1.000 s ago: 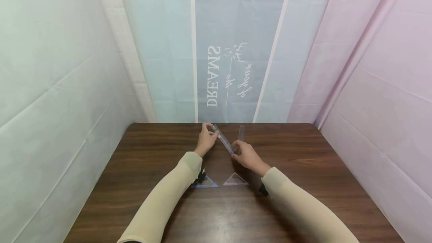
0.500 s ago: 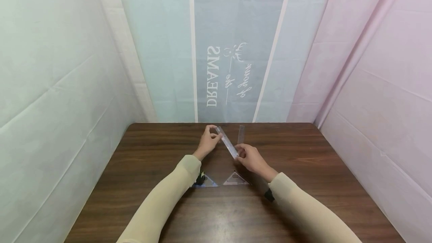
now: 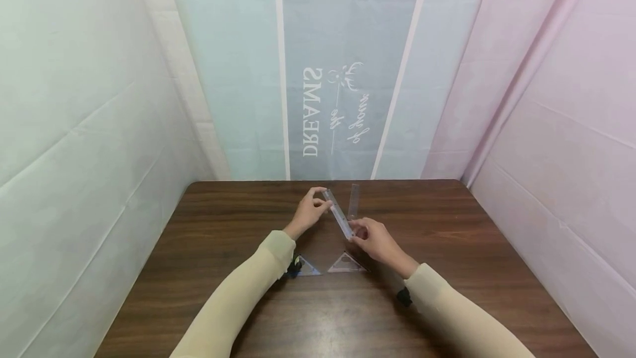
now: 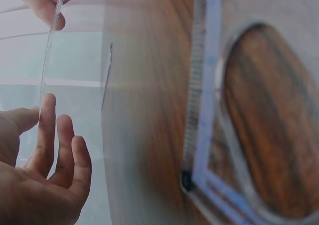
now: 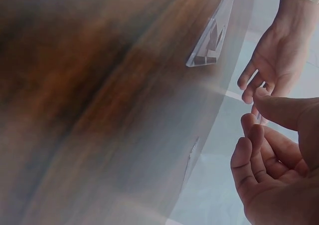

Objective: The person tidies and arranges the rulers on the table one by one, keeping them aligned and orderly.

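Observation:
A clear ruler [image 3: 339, 215] slants between my two hands above the table's far half. My left hand [image 3: 307, 212] pinches its far end between thumb and fingers. At the near end my right hand [image 3: 376, 239] grips it with thumb and forefinger. In the left wrist view the ruler [image 4: 50, 50] appears edge-on, held upright between both sets of fingertips. In the right wrist view the ruler is mostly hidden behind my right hand [image 5: 274, 155]. Just beyond the right hand, a second clear ruler [image 3: 354, 201] lies on the table.
On the wooden table [image 3: 238, 209], a blue-edged set square [image 3: 309, 267] lies partly under the left wrist's black camera [image 3: 294, 266]. Beside it is a clear set square [image 3: 347, 263]. Another black camera [image 3: 404, 296] hangs at the right wrist. A curtain [image 3: 248, 98] closes off the far edge.
Both hands have drifted slightly right and nearer with the held ruler, which has turned a little steeper. More of the ruler lying on the table now shows.

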`<state>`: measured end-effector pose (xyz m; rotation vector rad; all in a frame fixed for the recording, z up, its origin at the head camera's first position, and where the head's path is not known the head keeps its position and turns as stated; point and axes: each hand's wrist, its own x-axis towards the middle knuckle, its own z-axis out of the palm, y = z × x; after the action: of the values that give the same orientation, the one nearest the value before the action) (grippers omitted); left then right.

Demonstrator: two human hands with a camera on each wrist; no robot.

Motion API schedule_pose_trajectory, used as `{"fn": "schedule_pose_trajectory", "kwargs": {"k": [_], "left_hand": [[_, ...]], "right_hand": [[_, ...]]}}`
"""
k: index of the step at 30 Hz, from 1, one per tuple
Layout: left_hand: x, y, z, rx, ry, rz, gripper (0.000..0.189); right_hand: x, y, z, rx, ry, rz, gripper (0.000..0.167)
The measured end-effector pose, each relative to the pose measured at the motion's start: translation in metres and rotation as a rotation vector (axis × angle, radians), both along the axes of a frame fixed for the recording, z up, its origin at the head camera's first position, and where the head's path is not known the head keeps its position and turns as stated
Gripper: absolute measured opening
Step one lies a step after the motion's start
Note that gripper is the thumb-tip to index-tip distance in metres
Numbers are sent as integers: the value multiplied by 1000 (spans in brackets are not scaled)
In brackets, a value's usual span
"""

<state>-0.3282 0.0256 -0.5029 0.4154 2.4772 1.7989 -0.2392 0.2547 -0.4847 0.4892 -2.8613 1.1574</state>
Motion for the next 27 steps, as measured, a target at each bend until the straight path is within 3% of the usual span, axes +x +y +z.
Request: {"fn": "schedule_pose_trajectory", "kwargs": {"k": [10, 16, 21, 27], "left_hand": [[3, -1, 6, -27, -22, -186, 59], [11, 3, 9, -74, -12, -222, 68], [16, 9, 9, -75, -3, -246, 66], [19, 16, 5, -131, 10, -274, 65]], "right_hand": [[10, 11, 1, -8, 5, -11, 37], [19, 17, -1, -24, 3, -22, 39], [27, 21, -4, -23, 41, -23, 39], [38, 26, -5, -9, 15, -28, 35]]}}
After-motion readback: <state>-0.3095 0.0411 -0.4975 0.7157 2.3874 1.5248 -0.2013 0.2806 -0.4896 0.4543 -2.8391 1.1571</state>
